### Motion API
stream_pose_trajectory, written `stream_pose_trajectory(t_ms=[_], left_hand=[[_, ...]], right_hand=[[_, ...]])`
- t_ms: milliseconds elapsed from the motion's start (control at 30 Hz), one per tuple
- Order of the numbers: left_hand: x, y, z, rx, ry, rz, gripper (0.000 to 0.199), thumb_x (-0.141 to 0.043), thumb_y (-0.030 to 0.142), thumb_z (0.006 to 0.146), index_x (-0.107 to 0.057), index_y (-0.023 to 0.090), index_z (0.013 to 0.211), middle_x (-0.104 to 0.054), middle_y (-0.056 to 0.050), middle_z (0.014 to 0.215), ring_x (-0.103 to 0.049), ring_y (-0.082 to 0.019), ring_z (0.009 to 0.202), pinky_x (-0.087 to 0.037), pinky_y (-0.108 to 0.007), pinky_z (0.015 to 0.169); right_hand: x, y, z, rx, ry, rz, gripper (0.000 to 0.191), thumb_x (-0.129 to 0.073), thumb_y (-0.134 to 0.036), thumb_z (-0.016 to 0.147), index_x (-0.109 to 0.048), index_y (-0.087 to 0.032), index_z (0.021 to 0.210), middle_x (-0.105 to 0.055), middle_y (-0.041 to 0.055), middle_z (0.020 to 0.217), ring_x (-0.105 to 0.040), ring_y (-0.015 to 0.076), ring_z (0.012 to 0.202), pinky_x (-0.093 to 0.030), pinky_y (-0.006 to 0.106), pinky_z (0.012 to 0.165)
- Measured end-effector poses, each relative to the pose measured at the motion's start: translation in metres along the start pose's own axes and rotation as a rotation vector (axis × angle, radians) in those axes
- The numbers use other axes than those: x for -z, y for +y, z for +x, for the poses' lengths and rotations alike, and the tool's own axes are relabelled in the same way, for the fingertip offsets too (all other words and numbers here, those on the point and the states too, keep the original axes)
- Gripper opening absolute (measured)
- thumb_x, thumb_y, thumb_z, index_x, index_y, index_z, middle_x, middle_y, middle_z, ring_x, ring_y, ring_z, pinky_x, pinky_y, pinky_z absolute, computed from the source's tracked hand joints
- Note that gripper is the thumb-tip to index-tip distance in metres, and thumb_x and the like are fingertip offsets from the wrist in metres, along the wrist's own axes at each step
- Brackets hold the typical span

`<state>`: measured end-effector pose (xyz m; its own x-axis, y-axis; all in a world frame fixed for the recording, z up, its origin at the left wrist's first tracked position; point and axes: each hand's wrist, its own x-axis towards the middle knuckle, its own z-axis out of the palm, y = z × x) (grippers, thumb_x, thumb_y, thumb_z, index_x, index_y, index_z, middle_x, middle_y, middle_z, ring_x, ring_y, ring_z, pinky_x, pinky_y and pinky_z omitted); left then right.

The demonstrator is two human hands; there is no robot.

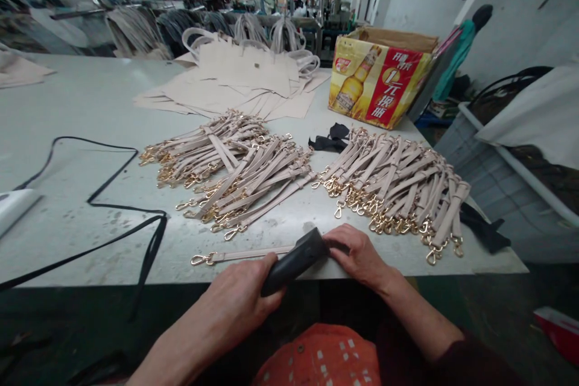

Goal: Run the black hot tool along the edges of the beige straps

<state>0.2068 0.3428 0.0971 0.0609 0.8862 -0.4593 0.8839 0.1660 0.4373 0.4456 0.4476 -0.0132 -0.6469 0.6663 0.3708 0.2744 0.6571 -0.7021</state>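
My left hand (242, 289) is wrapped around a black, smooth, oblong object (296, 260), tilted up to the right over the table's front edge. What kind of object it is, I cannot tell. At its upper right end, my right hand (357, 253) pinches a dark strip (338, 246) between thumb and fingers; whether strip and object are joined is unclear. Just beyond my hands lies a single beige strap (253, 253) with a gold snap hook, its right end hidden behind the black object. Similar straps form one heap (244, 175) ahead and another pile (393, 181) to the right.
Flat beige panels (226, 81) with looped handles lie farther back on the table (90, 108). A yellow and red beer carton (375, 81) stands at the back right. A black cord (113, 208) crosses the left side. Beyond the right edge is a grey bin (497, 193). People sit in the background.
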Motion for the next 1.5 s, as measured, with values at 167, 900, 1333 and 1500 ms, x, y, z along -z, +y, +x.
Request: stream_pose_trajectory(t_ms=[167,900,1333,1500], left_hand=[[0.015,-0.009,0.002,0.039,-0.043,-0.003,0.021,-0.051,0.029,0.081,-0.066,0.025,0.095,-0.073,-0.001,0.083,-0.067,-0.020,0.078,-0.044,-0.026,0.068],[0.018,-0.004,0.025,-0.031,-0.074,0.006,0.018,-0.055,0.032,0.079,-0.067,0.023,0.089,-0.071,-0.002,0.081,-0.066,-0.019,0.075,-0.041,-0.026,0.064],[0.028,-0.024,0.026,-0.011,-0.143,0.039,0.015,-0.055,0.031,0.079,-0.066,0.026,0.088,-0.069,0.002,0.075,-0.064,-0.017,0.068,-0.040,-0.024,0.060],[0.027,-0.012,0.032,-0.036,-0.149,0.016,0.014,-0.054,0.029,0.080,-0.066,0.026,0.087,-0.069,0.001,0.076,-0.064,-0.017,0.068,-0.039,-0.024,0.059]], right_hand=[[0.001,0.002,0.000,-0.030,-0.016,0.018,0.014,-0.067,-0.014,0.086,-0.069,-0.019,0.099,-0.072,0.0065,0.092,-0.064,0.0210,0.088,-0.049,0.035,0.081],[-0.002,0.003,-0.001,-0.187,0.012,0.158,0.038,-0.064,-0.010,0.082,-0.058,-0.022,0.118,-0.068,0.0052,0.096,-0.067,0.0183,0.084,-0.055,0.032,0.077],[-0.002,0.004,-0.002,-0.227,0.000,0.161,0.044,-0.065,-0.005,0.079,-0.057,-0.022,0.118,-0.068,0.0050,0.098,-0.067,0.0173,0.087,-0.056,0.033,0.080],[-0.001,0.002,-0.001,-0.220,-0.014,0.179,0.042,-0.064,-0.006,0.080,-0.056,-0.022,0.119,-0.068,0.0058,0.100,-0.067,0.0178,0.089,-0.056,0.033,0.081]])
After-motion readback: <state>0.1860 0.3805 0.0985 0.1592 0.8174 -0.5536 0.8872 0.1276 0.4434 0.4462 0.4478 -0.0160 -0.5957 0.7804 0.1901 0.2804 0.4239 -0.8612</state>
